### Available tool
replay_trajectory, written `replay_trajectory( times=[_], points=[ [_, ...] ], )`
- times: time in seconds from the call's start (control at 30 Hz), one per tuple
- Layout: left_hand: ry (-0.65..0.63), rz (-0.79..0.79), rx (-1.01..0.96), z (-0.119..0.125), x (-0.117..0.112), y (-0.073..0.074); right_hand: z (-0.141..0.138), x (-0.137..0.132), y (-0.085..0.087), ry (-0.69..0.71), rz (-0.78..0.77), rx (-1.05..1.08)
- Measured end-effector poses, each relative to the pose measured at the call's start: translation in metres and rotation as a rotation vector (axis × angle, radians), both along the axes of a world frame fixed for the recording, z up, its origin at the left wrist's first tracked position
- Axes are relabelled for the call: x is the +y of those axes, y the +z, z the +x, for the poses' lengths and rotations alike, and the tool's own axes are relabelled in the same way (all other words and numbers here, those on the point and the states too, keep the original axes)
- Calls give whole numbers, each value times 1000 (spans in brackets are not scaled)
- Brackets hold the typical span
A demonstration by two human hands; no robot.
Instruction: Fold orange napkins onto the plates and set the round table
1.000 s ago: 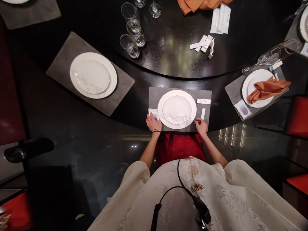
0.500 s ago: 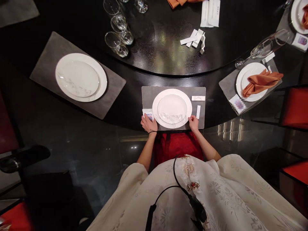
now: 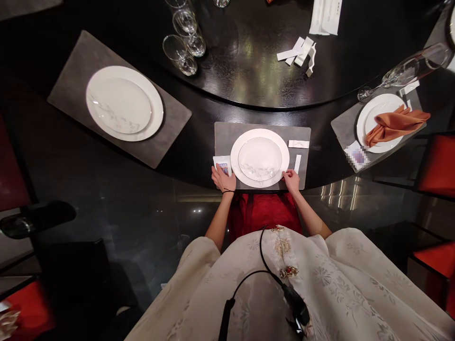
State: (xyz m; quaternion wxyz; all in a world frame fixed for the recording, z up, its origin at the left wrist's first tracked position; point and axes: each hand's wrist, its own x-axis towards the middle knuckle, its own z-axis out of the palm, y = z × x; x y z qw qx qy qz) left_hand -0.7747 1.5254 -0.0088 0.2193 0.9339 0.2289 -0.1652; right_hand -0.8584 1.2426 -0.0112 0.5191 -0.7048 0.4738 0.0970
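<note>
"Nearest us, what are the hands on?"

"Both sit at the near edge of the grey placemat (image 3: 227, 135). The left hand (image 3: 223, 179) lies flat at its left corner, fingers loose and open against the small card (image 3: 222, 164), gripping nothing. The right hand (image 3: 292, 180) has its fingertips at the rim of the stacked plates (image 3: 259, 157). Whether the fingers pinch the rim or only touch it, I cannot tell."

"And the plates themselves?"

"A small one on a large one, in the middle of the mat, close to the edge of the tabletop (image 3: 199, 142). Right of them lies a white strip (image 3: 297, 164), with a white rest (image 3: 298, 144) just beyond it."

"So how complete does this place look?"

"Part laid, I'd judge. The setting to the right has an orange napkin (image 3: 394, 124) on its plate and a wine glass (image 3: 408, 71) behind it, and here there is neither. The left setting (image 3: 124, 103) has plates only."

"Further in?"

"On the round turntable (image 3: 249, 80) there are loose glasses (image 3: 183, 45) and white paper pieces (image 3: 300, 51)."
</note>
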Motion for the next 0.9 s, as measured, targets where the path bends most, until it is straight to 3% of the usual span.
replay_trajectory(
  times=[0.27,0.4,0.47,0.53,0.6,0.67,0.7,0.8,0.83,0.9],
  points=[
    [-44,-20,-1,-4,7,-2,2,3,-7,-44,53,-23],
    [-9,-2,-5,-6,6,8,0,-3,6,97,-76,53],
    [2,7,-61,8,6,17,5,-11,19,191,-197,123],
    [-53,-20,-179,45,9,29,25,-19,31,263,-292,84],
    [-152,-57,-331,105,13,43,68,-22,37,331,-304,-84],
    [-186,-69,-474,180,17,58,138,-13,37,409,-237,-276],
    [-144,-68,-526,219,19,65,182,-3,35,443,-194,-352],
    [145,-61,-615,317,23,82,324,43,24,545,-98,-478],
    [204,-65,-647,338,23,86,369,62,21,586,-88,-492],
    [152,-135,-738,367,17,90,443,99,16,650,-96,-502]
  ],
)
